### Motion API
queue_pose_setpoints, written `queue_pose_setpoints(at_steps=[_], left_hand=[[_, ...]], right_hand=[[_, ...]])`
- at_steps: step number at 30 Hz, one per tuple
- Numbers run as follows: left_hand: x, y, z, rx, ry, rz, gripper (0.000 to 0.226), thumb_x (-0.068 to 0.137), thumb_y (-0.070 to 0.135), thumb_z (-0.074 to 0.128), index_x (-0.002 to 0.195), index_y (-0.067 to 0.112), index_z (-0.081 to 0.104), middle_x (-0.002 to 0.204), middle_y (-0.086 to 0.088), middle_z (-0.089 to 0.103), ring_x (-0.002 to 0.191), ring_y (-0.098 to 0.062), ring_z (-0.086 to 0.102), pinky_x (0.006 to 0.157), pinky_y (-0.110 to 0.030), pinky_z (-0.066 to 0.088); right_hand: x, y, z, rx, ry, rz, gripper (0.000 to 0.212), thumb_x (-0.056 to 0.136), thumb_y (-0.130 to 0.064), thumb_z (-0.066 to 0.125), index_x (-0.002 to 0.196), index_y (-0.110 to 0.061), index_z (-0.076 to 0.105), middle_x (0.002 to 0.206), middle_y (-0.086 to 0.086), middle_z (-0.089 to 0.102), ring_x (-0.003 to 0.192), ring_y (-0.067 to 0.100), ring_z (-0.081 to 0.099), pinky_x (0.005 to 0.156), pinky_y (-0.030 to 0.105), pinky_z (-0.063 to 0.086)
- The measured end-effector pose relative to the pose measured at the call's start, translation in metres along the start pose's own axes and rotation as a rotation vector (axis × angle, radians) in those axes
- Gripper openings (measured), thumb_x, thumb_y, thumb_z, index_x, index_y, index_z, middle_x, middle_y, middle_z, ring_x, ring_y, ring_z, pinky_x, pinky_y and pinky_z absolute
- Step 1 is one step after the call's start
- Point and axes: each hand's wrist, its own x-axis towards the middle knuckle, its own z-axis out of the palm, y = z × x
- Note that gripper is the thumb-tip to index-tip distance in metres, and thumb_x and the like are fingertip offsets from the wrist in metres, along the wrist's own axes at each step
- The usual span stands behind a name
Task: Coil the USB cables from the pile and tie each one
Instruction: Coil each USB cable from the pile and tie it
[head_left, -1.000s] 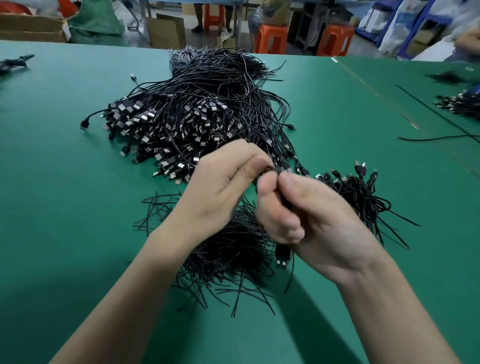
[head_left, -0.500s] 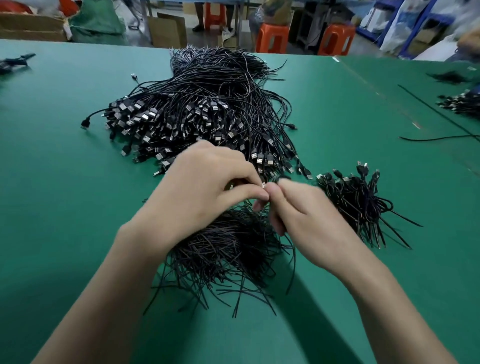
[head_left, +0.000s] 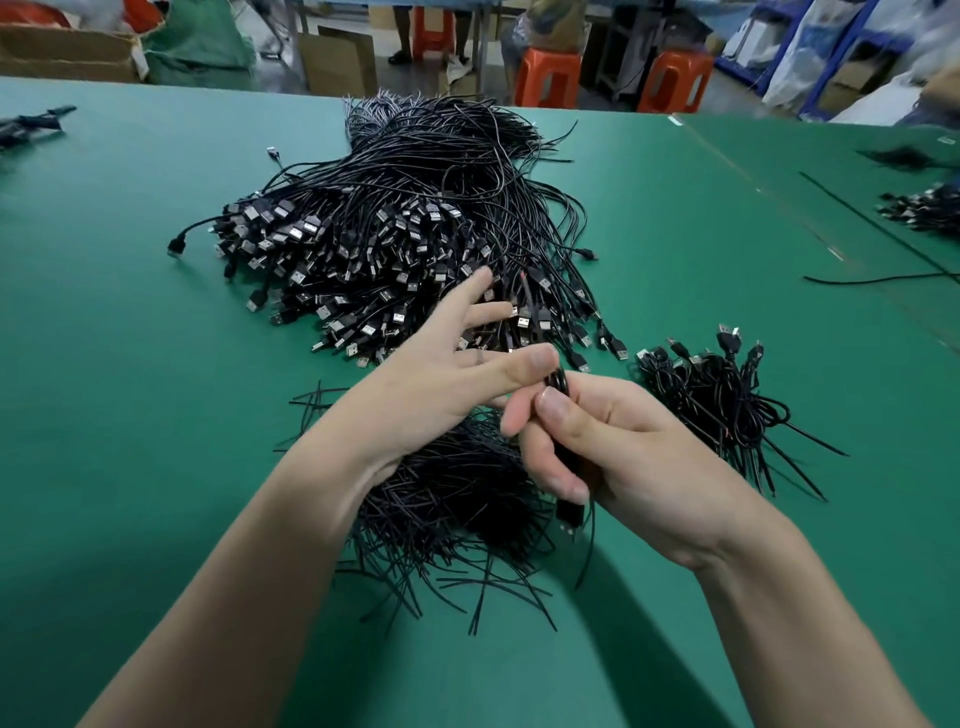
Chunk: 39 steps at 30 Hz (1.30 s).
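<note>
**Left hand has opened, right hand keeps the coil**

Since half a second ago the left hand (head_left: 447, 379) has spread its fingers and lifted toward the big pile. Before this, both hands were pinched together low over the wire ties. The right hand (head_left: 639, 452) has come up and turned, so its thumb nail now faces the camera.

The coiled USB cable (head_left: 558, 376) is black and thin, gathered into a narrow bundle at the centre of the frame. Its top loop shows above the right thumb. Its USB plug (head_left: 570, 514) hangs below the right fingers, and one loose strand falls beside it.

The right hand has its fingers and thumb curled around this coil and grasps it firmly. The left hand is released: four fingers are straight and apart, pointing to the upper right, and only the thumb (head_left: 530, 361) reaches to the top of the coil.

Behind the hands, in the upper middle, lies the pile of USB cables (head_left: 395, 228), with many silver plugs facing the lower left. Under the wrists is a heap of black wire ties (head_left: 467, 499). At the right lies a small group of tied cables (head_left: 711, 400). All rest on the green table (head_left: 130, 415).

A cardboard box (head_left: 62, 52) stands at the upper left; I cannot tell what it contains.
</note>
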Motion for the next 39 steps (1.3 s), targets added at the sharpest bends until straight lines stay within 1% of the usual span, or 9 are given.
queue_pose_setpoints(at_steps=[4, 10, 14, 22, 26, 29, 33, 36, 39], left_hand=[[0.0, -0.001, -0.003, 0.053, -0.12, 0.071, 0.044, 0.092, 0.047, 0.065, 0.114, 0.011, 0.077, 0.11, 0.006, 0.079, 0.108, -0.005, 0.072, 0.092, -0.013, 0.05], [0.0, -0.004, -0.009, 0.003, -0.048, 0.128, 0.026, 0.088, 0.034, 0.074, 0.1, 0.011, 0.081, 0.097, -0.004, 0.08, 0.094, -0.014, 0.073, 0.089, -0.026, 0.058], [0.002, -0.005, -0.005, 0.016, -0.014, 0.131, 0.01, 0.086, 0.029, 0.077, 0.087, 0.02, 0.082, 0.084, 0.002, 0.077, 0.081, -0.007, 0.07, 0.077, -0.018, 0.054], [0.003, -0.008, -0.002, 0.0, 0.056, 0.076, 0.01, 0.081, 0.037, 0.077, 0.08, 0.027, 0.081, 0.067, 0.001, 0.062, 0.048, -0.004, 0.044, 0.047, -0.015, 0.037], [0.004, -0.009, -0.002, 0.008, 0.109, 0.084, 0.006, 0.084, 0.032, 0.08, 0.082, 0.026, 0.081, 0.07, -0.001, 0.066, 0.046, -0.009, 0.045, 0.046, -0.015, 0.039], [0.004, -0.01, 0.001, -0.027, 0.125, 0.071, 0.006, 0.084, 0.031, 0.079, 0.083, 0.025, 0.081, 0.07, -0.007, 0.064, 0.046, -0.01, 0.042, 0.046, -0.016, 0.036], [0.003, -0.011, 0.0, -0.007, 0.13, 0.087, 0.008, 0.092, 0.021, 0.077, 0.085, 0.024, 0.081, 0.077, -0.001, 0.075, 0.062, -0.011, 0.064, 0.06, -0.02, 0.05], [0.0, -0.009, 0.001, -0.131, 0.05, 0.046, 0.009, 0.095, 0.019, 0.074, 0.088, 0.016, 0.078, 0.072, -0.01, 0.073, 0.047, -0.026, 0.063, 0.048, -0.03, 0.054], [0.003, -0.011, 0.002, -0.075, 0.085, 0.088, 0.009, 0.094, 0.019, 0.074, 0.088, 0.021, 0.081, 0.074, -0.003, 0.072, 0.06, -0.013, 0.063, 0.059, -0.026, 0.057]], right_hand=[[0.001, 0.001, 0.001, 0.025, 0.016, 0.022, 0.028, 0.103, -0.032, 0.046, 0.098, -0.019, 0.07, 0.064, 0.001, 0.062, 0.054, 0.014, 0.047, 0.064, 0.02, 0.043], [0.002, -0.001, 0.003, 0.177, 0.056, 0.063, 0.028, 0.106, -0.022, 0.044, 0.096, -0.01, 0.067, 0.074, 0.01, 0.072, 0.057, 0.014, 0.059, 0.06, 0.022, 0.048], [0.002, 0.0, 0.01, 0.199, 0.138, 0.119, 0.027, 0.103, -0.024, 0.044, 0.098, -0.005, 0.063, 0.084, 0.014, 0.076, 0.062, 0.014, 0.067, 0.058, 0.021, 0.051], [0.003, 0.013, 0.018, 0.172, 0.473, 0.025, 0.018, 0.099, -0.018, 0.059, 0.099, -0.002, 0.052, 0.081, 0.014, 0.076, 0.064, 0.015, 0.068, 0.057, 0.022, 0.052], [-0.002, 0.023, 0.017, -0.311, 0.646, 0.01, 0.022, 0.102, -0.029, 0.059, 0.095, -0.008, 0.063, 0.086, 0.006, 0.072, 0.078, 0.022, 0.066, 0.073, 0.034, 0.054], [-0.004, 0.026, 0.023, -0.47, 0.527, 0.082, 0.031, 0.104, -0.045, 0.04, 0.106, -0.024, 0.062, 0.095, -0.005, 0.073, 0.087, 0.01, 0.069, 0.084, 0.034, 0.053], [-0.002, 0.024, 0.031, -0.063, 0.328, 0.122, 0.034, 0.104, -0.034, 0.038, 0.123, -0.013, 0.055, 0.097, 0.007, 0.075, 0.085, 0.021, 0.072, 0.08, 0.035, 0.06], [-0.003, 0.024, 0.031, -0.102, 0.331, 0.13, 0.031, 0.11, -0.025, 0.036, 0.114, -0.003, 0.058, 0.08, -0.002, 0.063, 0.07, 0.015, 0.057, 0.068, 0.025, 0.051], [-0.001, 0.028, 0.033, -0.208, 0.406, 0.137, 0.032, 0.11, -0.029, 0.037, 0.103, -0.015, 0.065, 0.072, -0.008, 0.05, 0.064, 0.013, 0.045, 0.064, 0.038, 0.044]])
